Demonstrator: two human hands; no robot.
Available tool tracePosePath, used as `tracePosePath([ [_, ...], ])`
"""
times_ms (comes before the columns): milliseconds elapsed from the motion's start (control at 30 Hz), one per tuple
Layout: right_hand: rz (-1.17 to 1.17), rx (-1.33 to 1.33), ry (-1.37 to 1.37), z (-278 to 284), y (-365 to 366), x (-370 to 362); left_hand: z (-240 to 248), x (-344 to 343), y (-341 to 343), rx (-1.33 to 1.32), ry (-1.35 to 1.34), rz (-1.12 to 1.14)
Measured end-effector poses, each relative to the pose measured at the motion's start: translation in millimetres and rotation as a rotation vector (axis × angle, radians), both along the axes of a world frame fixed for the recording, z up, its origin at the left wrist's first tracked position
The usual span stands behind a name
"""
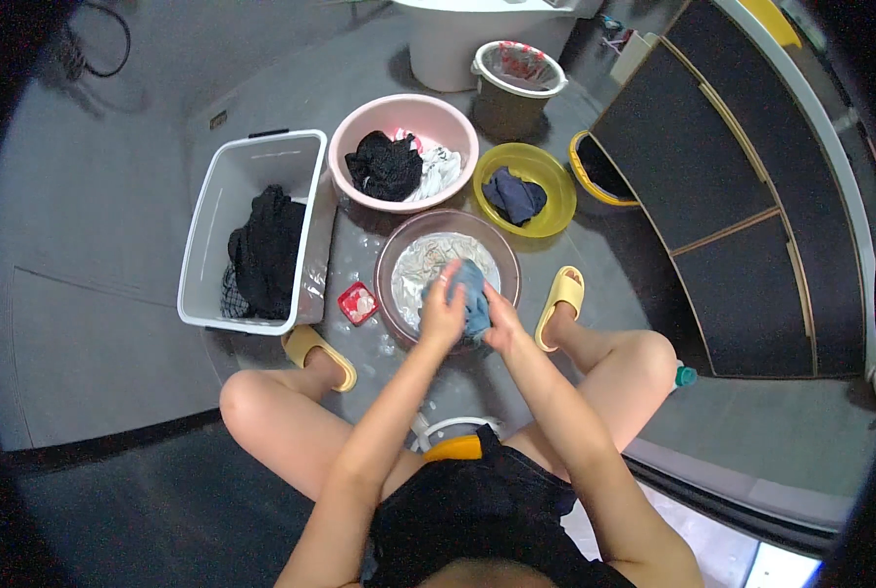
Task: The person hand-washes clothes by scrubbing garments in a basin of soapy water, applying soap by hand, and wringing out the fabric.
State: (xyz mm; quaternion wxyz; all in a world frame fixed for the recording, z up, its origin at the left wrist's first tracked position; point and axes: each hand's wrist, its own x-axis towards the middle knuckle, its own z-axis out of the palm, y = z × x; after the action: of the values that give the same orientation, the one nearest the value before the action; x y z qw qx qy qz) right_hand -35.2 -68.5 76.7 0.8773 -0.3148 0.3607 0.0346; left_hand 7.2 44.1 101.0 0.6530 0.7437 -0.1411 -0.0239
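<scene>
Between my two hands is a wet-looking blue-grey cloth (pixel 474 294), bunched up above the front part of a brownish basin (pixel 387 294). My left hand (pixel 442 312) presses on the cloth from the left, its fingers pointing away from me. From the right, my right hand (pixel 500 319) grips the cloth's edge, with some of its fingers hidden behind it. A pale, crumpled cloth (pixel 436 257) lies in cloudy liquid in the basin. Just left of the basin, a red soap dish (pixel 357 304) with whitish pieces of soap rests on the wet floor.
A grey tub (pixel 195 265) with dark clothes stands left. Beyond the basin are a pink basin (pixel 345 186) with black and white clothes, a yellow basin (pixel 552 220) with a navy cloth, and a lined bin (pixel 508 113). Dark cabinets (pixel 702 157) rise at right.
</scene>
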Motion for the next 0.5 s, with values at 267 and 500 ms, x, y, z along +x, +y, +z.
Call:
tracePosePath([
  [267,0.034,0.025,0.187,-10.5,45.1,0.9,-4.7,7.2,2.9,0.639,-0.007,0.205],
  [500,-0.112,0.005,0.070,-42.8,14.6,5.3,-13.8,-16.2,-26.7,0.444,-0.168,0.130],
])
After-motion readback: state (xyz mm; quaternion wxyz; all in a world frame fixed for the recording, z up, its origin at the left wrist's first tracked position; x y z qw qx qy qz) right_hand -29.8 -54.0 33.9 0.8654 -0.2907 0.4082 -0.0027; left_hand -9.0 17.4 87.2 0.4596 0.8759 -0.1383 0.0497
